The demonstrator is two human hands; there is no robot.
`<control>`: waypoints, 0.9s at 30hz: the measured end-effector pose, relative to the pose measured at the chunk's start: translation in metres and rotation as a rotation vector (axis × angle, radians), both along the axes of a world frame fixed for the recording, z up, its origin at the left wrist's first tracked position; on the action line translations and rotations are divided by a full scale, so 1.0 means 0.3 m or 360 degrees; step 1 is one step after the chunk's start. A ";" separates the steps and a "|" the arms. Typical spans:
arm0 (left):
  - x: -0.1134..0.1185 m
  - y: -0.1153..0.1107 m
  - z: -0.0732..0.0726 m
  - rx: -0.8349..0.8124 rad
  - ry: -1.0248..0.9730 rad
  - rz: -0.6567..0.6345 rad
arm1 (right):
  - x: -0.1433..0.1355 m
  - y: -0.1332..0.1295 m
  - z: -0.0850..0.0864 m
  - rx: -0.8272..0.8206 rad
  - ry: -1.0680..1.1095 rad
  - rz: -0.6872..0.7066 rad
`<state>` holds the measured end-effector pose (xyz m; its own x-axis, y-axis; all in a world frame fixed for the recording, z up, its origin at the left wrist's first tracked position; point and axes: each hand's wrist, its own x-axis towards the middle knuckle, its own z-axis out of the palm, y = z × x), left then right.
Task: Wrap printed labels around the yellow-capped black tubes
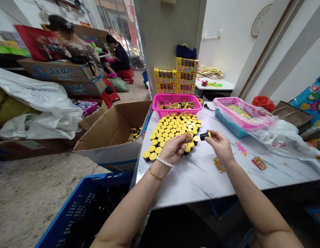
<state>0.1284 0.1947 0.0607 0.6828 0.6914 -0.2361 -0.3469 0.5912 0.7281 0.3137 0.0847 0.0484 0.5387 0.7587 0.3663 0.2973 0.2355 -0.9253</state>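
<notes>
My left hand (172,148) pinches a small printed yellow-and-red label (189,137) between thumb and fingertips, above the front edge of a group of small jars. Just to the right, my right hand (220,143) is closed on a small black jar with a yellow lid (204,136), tipped on its side in the air. Many similar yellow-lidded black jars (167,135) stand upright and close together on the white table (175,189). One stack of printed labels (219,164) lies under my right wrist, and another stack (259,163) lies farther right.
Behind the jars stands a pink basket (160,111) of small items, with yellow boxes (165,76) stacked beyond. At right, a plastic-lined pink tray (222,100) holds coloured beads. A cardboard box (98,137) and blue crate (72,193) flank the table's left side. Two people sit farther back.
</notes>
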 end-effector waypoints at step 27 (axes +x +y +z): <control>0.011 -0.011 -0.084 -0.0075 -0.0115 -0.0021 | -0.093 0.072 -0.040 0.0014 0.0367 0.0418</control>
<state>0.1318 0.1914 0.0355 0.7082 0.6715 -0.2181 -0.3895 0.6292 0.6726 0.2858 0.1064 0.0364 0.3948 0.8797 0.2649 0.0087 0.2847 -0.9586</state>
